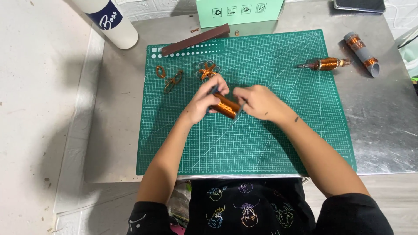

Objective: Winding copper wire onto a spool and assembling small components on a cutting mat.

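Copper coil [226,105] (over green mat [261,143]); left hand [204,101], right hand [257,102] fingers pinching it.

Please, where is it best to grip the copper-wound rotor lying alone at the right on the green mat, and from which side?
Probably across the copper-wound rotor's thick middle, coming from above: it lies flat, pointing left-right, with thin shaft ends that give fingers poor hold.

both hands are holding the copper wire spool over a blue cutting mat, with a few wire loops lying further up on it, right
Not quite: the cutting mat is green, not blue. The head view shows it. The rest holds: the left hand and right hand both grip the copper wire spool above the mat, and a few wire loops lie further up on it.
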